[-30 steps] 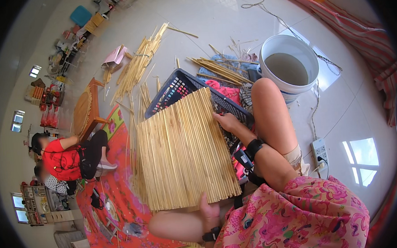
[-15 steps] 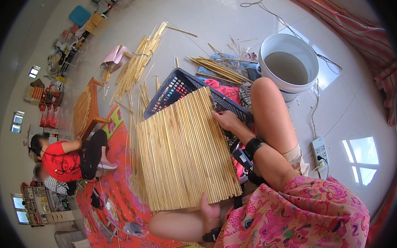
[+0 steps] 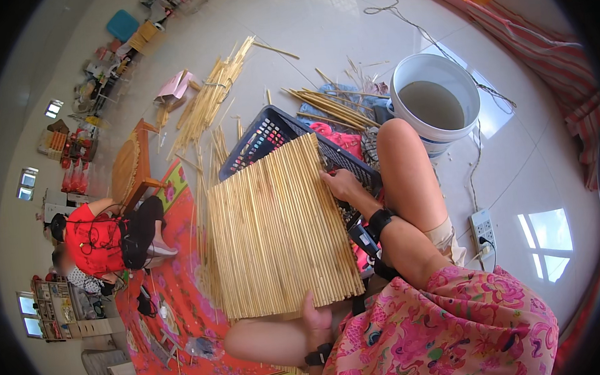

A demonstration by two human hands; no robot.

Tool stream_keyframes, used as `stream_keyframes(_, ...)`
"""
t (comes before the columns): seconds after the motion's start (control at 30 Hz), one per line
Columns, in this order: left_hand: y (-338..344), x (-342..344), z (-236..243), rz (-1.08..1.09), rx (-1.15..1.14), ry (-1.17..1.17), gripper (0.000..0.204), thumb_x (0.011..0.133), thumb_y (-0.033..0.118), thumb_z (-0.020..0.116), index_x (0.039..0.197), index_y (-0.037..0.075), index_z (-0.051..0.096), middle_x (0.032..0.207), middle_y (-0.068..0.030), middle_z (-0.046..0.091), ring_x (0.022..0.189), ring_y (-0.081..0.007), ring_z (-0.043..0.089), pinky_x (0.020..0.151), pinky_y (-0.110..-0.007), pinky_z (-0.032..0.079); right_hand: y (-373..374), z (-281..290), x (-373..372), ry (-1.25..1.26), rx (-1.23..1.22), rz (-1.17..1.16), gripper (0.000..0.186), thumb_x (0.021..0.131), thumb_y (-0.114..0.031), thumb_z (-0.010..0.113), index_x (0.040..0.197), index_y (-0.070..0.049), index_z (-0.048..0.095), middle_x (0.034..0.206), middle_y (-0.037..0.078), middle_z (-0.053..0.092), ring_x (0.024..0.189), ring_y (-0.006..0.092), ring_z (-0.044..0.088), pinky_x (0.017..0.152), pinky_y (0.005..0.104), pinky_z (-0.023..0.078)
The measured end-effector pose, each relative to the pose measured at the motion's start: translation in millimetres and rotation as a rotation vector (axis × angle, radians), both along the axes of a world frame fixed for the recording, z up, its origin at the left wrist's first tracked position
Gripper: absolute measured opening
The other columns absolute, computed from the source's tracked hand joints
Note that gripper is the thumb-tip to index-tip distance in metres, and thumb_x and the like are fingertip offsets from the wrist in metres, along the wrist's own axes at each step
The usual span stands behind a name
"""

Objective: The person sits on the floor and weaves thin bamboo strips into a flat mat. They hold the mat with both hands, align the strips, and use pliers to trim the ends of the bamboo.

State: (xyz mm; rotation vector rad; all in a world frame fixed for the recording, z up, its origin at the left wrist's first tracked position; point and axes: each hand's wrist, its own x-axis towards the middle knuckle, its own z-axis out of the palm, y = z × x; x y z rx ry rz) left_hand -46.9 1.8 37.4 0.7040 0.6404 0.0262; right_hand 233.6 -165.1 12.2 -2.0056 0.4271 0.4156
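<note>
Staying nearly unmoved over the past second, the slatted stalk mat (image 3: 282,229) is kept over the left leg (image 3: 274,339), suggesting steady support. Its lower edge is met by the left hand (image 3: 315,319), its right by the right hand (image 3: 342,184); with most fingers hidden, their closure cannot be told. Straw-coloured ridges overlap a perforated plastic basket (image 3: 262,136); beyond, a stalk bundle (image 3: 214,95) is laid on glossy tiles (image 3: 509,159).

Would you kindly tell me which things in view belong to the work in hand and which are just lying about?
Part of the work:
stick panel, left hand at its lower edge, right hand at its side
stick bundle, probably

Apparently just lying about:
white bucket
power strip
striped cloth
</note>
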Motion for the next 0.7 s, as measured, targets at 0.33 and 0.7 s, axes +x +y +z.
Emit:
stream_keyframes(0.33, 10.9, -3.2, -19.4, -0.01, 0.015, -0.035, 0.043, 0.085, 0.024, 0.051, 0.12, 0.0, 0.045, 0.114, -0.0109, 0.055, 0.103, -0.0252, 0.053, 0.091, -0.04, 0.041, -10.1, -10.9, -5.7, 0.028, 0.143, 0.084, 0.083, 0.078, -0.064, 0.042, 0.096, 0.016, 0.057, 0.099, 0.036, 0.054, 0.101, 0.0446, 0.052, 0.085, 0.0436, 0.041)
stream_keyframes(0.7, 3.6, -1.2, -7.5, 0.024, -0.009, 0.008, 0.037, 0.084, 0.023, 0.053, 0.113, 0.0, 0.051, 0.108, -0.0109, 0.058, 0.098, -0.0254, 0.054, 0.088, -0.039, 0.042, -5.0, -8.9, 11.4, -0.009, 0.057, 0.065, 0.08, 0.075, -0.065, 0.046, 0.085, 0.014, 0.061, 0.089, 0.031, 0.06, 0.088, 0.0392, 0.059, 0.075, 0.0391, 0.044)
